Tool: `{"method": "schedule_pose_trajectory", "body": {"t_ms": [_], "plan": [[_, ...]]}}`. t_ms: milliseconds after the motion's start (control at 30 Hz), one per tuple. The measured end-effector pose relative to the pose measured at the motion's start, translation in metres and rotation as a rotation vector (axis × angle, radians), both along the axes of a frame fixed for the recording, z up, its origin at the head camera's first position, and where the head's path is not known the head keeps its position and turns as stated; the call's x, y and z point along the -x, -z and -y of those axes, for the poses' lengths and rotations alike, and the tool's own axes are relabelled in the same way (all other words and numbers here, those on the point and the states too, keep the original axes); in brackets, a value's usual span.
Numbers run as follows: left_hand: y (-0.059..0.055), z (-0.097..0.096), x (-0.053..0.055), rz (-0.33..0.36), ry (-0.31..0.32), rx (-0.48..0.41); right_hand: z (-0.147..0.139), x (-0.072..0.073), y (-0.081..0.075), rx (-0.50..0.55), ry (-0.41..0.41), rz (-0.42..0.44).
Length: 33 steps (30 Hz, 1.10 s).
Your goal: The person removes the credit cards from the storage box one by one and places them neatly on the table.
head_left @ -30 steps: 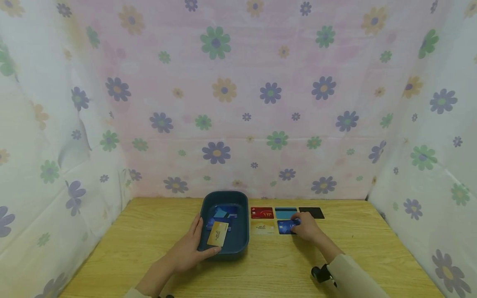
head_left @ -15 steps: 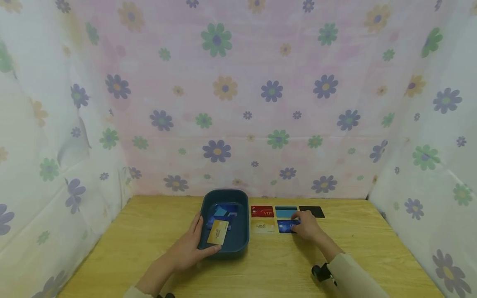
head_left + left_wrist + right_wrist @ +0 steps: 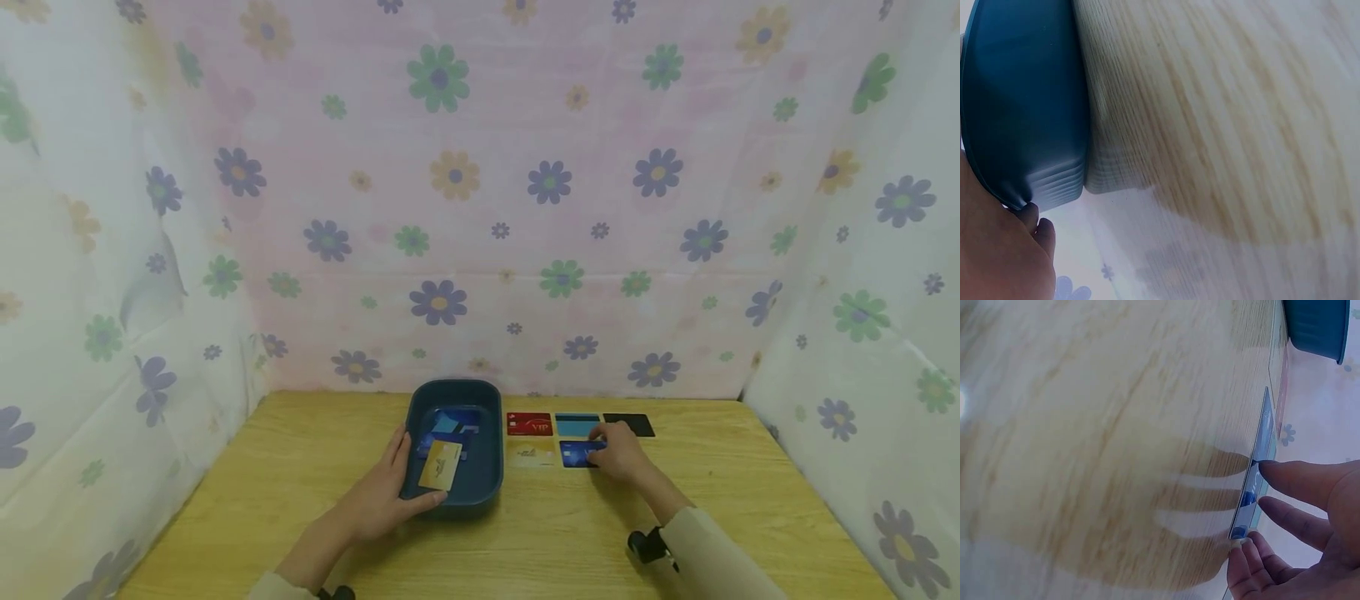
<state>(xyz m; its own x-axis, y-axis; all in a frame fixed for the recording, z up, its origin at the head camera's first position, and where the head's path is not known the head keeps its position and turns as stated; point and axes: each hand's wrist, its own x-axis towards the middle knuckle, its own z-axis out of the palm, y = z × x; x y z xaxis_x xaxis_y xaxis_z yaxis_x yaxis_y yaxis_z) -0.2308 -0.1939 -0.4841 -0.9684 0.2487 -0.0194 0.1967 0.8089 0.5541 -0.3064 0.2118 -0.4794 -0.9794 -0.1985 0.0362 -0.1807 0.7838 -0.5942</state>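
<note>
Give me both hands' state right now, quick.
Left hand: closed, holding the dark blue tray by its side.
Right hand: touching the blue card on the table; cannot tell if it's pinched.

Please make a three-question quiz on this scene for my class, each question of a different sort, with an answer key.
1. Fill the gap: on the table, between the red card and the black card, lies the ____.

2. True or false: the left hand is touching the dark blue tray.

3. Multiple choice: what is the right hand touching?
A. the red card
B. the blue card beside a gold card
C. the dark blue tray

Key:
1. light blue card
2. True
3. B
</note>
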Motion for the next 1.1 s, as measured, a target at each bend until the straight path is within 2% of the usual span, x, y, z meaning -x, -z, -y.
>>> {"method": "schedule_pose_trajectory", "body": {"t_ms": [200,367,767,1100], "plan": [[-0.003,-0.001,-0.001,-0.001,0.007,0.001,-0.003,-0.001,-0.002,0.04,-0.009,0.026],[-0.005,-0.001,-0.002,0.005,0.006,-0.015,-0.004,-0.003,-0.01,0.067,-0.029,0.015],[0.001,0.0,0.002,0.02,-0.01,0.001,0.001,-0.017,-0.027,0.112,-0.071,-0.001],[-0.004,-0.002,0.001,0.009,0.008,-0.008,0.014,-0.022,-0.035,0.156,-0.084,0.004]]}}
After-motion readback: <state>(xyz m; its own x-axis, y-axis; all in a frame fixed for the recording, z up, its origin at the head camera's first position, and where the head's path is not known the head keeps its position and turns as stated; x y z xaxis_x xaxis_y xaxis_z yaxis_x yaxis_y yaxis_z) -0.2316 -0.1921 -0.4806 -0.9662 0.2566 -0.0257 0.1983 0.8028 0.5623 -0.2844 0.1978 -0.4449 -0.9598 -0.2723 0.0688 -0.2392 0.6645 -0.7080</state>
